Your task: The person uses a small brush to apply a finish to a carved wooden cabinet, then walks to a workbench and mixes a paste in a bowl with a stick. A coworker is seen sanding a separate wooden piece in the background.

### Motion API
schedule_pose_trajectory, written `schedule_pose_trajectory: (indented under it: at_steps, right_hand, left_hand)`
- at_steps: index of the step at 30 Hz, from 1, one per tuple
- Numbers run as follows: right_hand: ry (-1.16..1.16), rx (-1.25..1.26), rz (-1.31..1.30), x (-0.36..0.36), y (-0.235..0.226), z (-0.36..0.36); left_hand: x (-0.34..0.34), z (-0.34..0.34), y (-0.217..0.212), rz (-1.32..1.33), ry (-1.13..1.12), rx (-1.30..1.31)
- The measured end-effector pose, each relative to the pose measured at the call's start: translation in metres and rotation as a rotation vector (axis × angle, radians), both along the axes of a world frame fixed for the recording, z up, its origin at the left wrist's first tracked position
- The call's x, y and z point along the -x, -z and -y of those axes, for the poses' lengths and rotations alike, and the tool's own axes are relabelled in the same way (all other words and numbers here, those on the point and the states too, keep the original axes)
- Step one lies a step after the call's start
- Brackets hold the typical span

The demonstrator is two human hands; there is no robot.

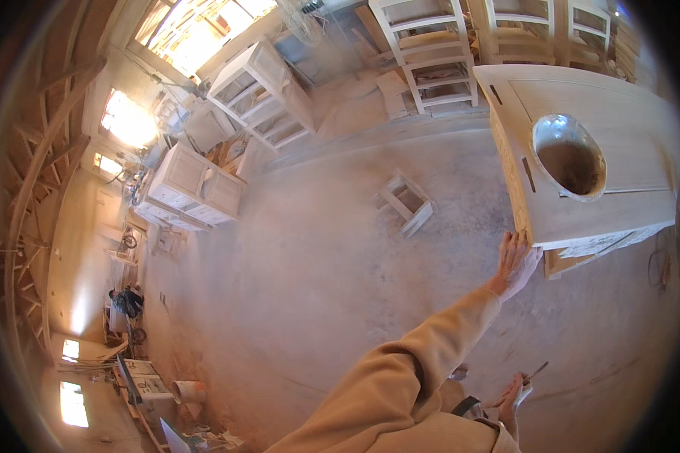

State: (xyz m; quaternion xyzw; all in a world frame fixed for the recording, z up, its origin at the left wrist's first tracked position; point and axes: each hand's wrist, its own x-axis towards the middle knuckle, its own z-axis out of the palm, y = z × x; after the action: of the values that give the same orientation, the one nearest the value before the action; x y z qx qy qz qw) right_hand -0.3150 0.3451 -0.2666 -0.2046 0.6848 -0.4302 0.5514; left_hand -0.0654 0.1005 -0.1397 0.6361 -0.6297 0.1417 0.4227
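workshop interior: bright windows [128, 118] pierce the tan wall [72, 257]; pale wooden cabinets [185, 177] and open frames [433, 60] border a dusty floor [302, 234] beneath timber beams [32, 170].

The person wore a soft, plain tan top [366, 423]. Its long left sleeve [449, 323] was wide and loose, with big folds and one deep dark crease, and it stopped near the wrist. The left hand [515, 263] and the right hand [512, 395] were bare. A small dark strip [467, 406] showed beside the tan cloth
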Motion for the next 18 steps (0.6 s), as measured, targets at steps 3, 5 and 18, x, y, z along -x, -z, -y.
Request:
schedule_pose_trajectory:
  at_steps: [3, 5, 18]
  right_hand:
    - [0.004, -0.089, -0.005, -0.009, -0.006, 0.016]
    - [-0.012, -0.081, 0.003, -0.016, -0.010, 0.024]
    - [0.284, 0.012, 0.033, -0.006, -0.024, -0.029]
  left_hand:
    - [-0.001, 0.002, 0.016, -0.107, 0.049, -0.190]
    - [0.001, 0.001, 0.024, -0.099, 0.019, -0.130]
    - [-0.011, -0.007, -0.014, 0.027, 0.080, -0.313]
